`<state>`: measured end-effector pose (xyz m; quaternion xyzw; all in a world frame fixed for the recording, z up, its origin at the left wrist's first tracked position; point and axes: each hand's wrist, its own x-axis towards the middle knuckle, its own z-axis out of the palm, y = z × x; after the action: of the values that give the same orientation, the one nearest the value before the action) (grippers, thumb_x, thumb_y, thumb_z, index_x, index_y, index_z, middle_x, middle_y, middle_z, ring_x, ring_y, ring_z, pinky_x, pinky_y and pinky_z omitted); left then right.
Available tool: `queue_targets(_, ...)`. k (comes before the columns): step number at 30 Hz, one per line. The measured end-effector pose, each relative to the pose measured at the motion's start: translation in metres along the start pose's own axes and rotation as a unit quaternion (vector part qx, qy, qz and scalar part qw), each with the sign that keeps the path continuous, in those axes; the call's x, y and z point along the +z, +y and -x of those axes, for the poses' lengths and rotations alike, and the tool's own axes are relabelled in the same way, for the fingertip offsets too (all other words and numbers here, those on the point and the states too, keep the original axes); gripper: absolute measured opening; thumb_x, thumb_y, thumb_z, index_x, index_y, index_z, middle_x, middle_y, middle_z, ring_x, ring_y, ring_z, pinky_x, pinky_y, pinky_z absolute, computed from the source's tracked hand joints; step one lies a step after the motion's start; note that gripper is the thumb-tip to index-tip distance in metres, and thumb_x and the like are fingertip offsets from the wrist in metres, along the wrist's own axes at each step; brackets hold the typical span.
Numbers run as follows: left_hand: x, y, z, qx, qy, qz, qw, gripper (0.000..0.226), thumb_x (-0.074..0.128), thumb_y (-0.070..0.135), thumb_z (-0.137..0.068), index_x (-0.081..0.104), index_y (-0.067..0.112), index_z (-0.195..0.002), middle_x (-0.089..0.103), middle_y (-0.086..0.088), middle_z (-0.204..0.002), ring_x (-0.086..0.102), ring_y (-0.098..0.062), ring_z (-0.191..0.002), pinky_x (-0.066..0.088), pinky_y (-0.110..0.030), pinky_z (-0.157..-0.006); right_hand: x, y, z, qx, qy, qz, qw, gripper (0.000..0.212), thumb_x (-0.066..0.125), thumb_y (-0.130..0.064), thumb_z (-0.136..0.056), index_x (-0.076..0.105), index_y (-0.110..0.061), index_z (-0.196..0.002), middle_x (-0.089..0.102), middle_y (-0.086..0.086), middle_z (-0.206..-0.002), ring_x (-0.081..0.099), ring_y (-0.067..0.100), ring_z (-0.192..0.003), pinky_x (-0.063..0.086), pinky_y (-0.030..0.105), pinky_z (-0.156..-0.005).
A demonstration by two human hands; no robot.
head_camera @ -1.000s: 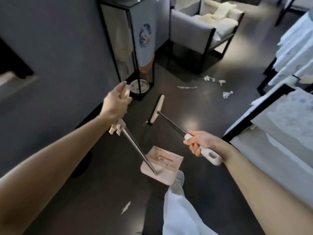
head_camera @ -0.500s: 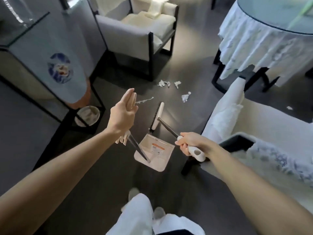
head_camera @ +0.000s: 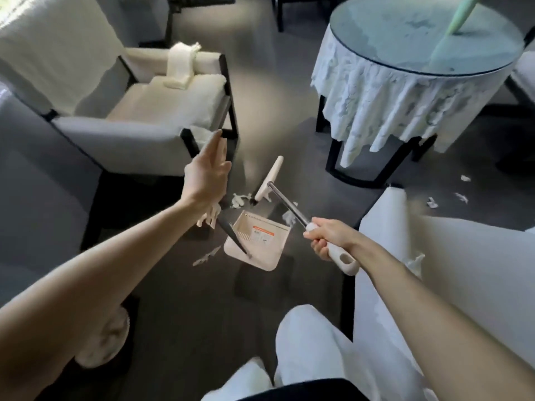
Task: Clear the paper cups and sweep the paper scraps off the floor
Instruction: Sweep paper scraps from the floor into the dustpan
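My right hand [head_camera: 328, 237] is gripping the broom [head_camera: 267, 182] at its white end, and my left hand [head_camera: 207, 175] is holding the dustpan [head_camera: 260, 247]; the paper scraps [head_camera: 240, 199] look light, needing gentle strokes.

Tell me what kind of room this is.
Likely a lounge or sitting room: a cushioned armchair and a round glass-topped table draped with a lace tablecloth.

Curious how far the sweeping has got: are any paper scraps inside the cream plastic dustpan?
No, the cream plastic dustpan shows only its orange label; white paper scraps lie on the dark floor.
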<state>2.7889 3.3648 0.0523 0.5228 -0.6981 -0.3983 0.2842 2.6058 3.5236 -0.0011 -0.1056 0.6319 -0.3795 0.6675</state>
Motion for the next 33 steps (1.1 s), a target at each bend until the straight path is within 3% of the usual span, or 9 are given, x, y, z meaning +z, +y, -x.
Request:
queue_targets(4, 0.04, 0.027, -0.127, 0.017, -0.02, -0.01, 1.0, 0.063, 0.052, 0.014, -0.093, 0.032, 0.037, -0.148, 0.053, 0.002, -0.14, 0.067, -0.027, -0.094, 0.058, -0.043, -0.082, -0.03, -0.098, -0.076, -0.003, 0.016, -0.068, 0.998, 0.058, 0.041, 0.005, -0.098, 0.021, -0.014, -0.149, 0.036, 0.001, -0.064, 0.034, 0.0, -0.031, 0.029, 0.009, -0.032)
queue_targets(9, 0.101, 0.049, -0.311, 0.014, -0.012, 0.006, 1.0, 0.07, 0.051, 0.025, -0.079, 0.033, 0.038, -0.146, 0.049, -0.003, -0.143, 0.063, -0.034, -0.105, 0.052, -0.054, -0.088, -0.082, -0.237, -0.186, -0.004, 0.017, -0.067, 0.998, 0.061, 0.041, 0.004, -0.099, 0.014, -0.011, -0.151, 0.032, 0.001, -0.063, 0.034, 0.0, -0.028, 0.028, 0.009, -0.029)
queue_targets(12, 0.125, 0.084, -0.407, 0.005, 0.016, 0.022, 1.0, 0.064, 0.052, 0.012, -0.091, 0.032, 0.029, -0.149, 0.049, -0.004, -0.143, 0.059, -0.02, -0.107, 0.052, -0.043, -0.094, -0.114, -0.334, -0.236, 0.005, 0.008, -0.067, 0.998, 0.057, 0.041, 0.003, -0.099, 0.017, -0.009, -0.15, 0.033, 0.001, -0.063, 0.033, 0.0, -0.028, 0.028, 0.009, -0.029)
queue_targets(16, 0.142, 0.119, -0.53, 0.005, 0.034, 0.016, 0.999, 0.064, 0.054, 0.01, -0.093, 0.031, 0.031, -0.149, 0.049, 0.003, -0.14, 0.062, -0.033, -0.109, 0.053, -0.046, -0.091, -0.141, -0.449, -0.299, 0.009, 0.004, -0.073, 0.997, 0.051, 0.042, 0.002, -0.099, 0.025, -0.008, -0.146, 0.04, 0.001, -0.05, 0.034, 0.001, -0.029, 0.028, 0.008, -0.03)
queue_targets(19, 0.165, 0.14, -0.62, 0.032, 0.057, 0.0, 0.998, 0.061, 0.052, 0.005, -0.095, 0.03, 0.021, -0.15, 0.042, 0.01, -0.121, 0.057, 0.02, -0.072, 0.049, -0.005, -0.063, -0.159, -0.523, -0.353, 0.016, -0.003, -0.09, 0.996, 0.052, 0.042, 0.001, -0.099, 0.024, -0.01, -0.147, 0.038, 0.0, -0.046, 0.032, 0.0, -0.029, 0.026, 0.009, -0.031)
queue_targets(20, 0.175, 0.145, -0.651, 0.034, 0.057, -0.012, 0.998, 0.06, 0.051, 0.006, -0.096, 0.029, 0.021, -0.15, 0.043, 0.009, -0.119, 0.053, 0.022, -0.059, 0.043, -0.001, -0.055, -0.166, -0.548, -0.374, 0.016, -0.002, -0.098, 0.995, 0.052, 0.043, 0.001, -0.099, 0.026, -0.011, -0.147, 0.036, 0.0, -0.051, 0.032, 0.0, -0.029, 0.026, 0.009, -0.031)
queue_targets(24, 0.217, 0.153, -0.793, 0.044, 0.041, -0.002, 0.998, 0.061, 0.051, 0.012, -0.097, 0.029, 0.034, -0.149, 0.05, 0.005, -0.134, 0.058, -0.013, -0.058, 0.055, -0.024, -0.053, -0.196, -0.648, -0.472, 0.023, -0.006, -0.113, 0.993, 0.043, 0.045, 0.0, -0.098, 0.037, -0.017, -0.137, 0.038, -0.001, -0.045, 0.033, 0.001, -0.029, 0.027, 0.009, -0.03)
queue_targets(28, 0.258, 0.164, -0.942, 0.074, -0.004, -0.007, 0.997, 0.06, 0.048, 0.012, -0.097, 0.029, 0.036, -0.148, 0.045, 0.0, -0.143, 0.057, -0.013, -0.061, 0.052, -0.021, -0.047, -0.219, -0.753, -0.565, -0.007, 0.0, -0.129, 0.992, 0.026, 0.043, 0.0, -0.099, 0.04, -0.012, -0.122, 0.037, -0.003, -0.042, 0.033, 0.0, -0.029, 0.027, 0.008, -0.03)
queue_targets(33, 0.292, 0.206, -1.123, 0.09, -0.026, -0.046, 0.995, 0.057, 0.049, 0.017, -0.098, 0.029, 0.037, -0.148, 0.048, -0.001, -0.142, 0.058, -0.009, -0.065, 0.054, -0.025, -0.055, -0.252, -0.894, -0.663, -0.029, 0.005, -0.159, 0.987, 0.021, 0.042, 0.0, -0.1, 0.043, -0.017, -0.113, 0.042, -0.003, -0.041, 0.035, -0.001, -0.03, 0.029, 0.009, -0.03)
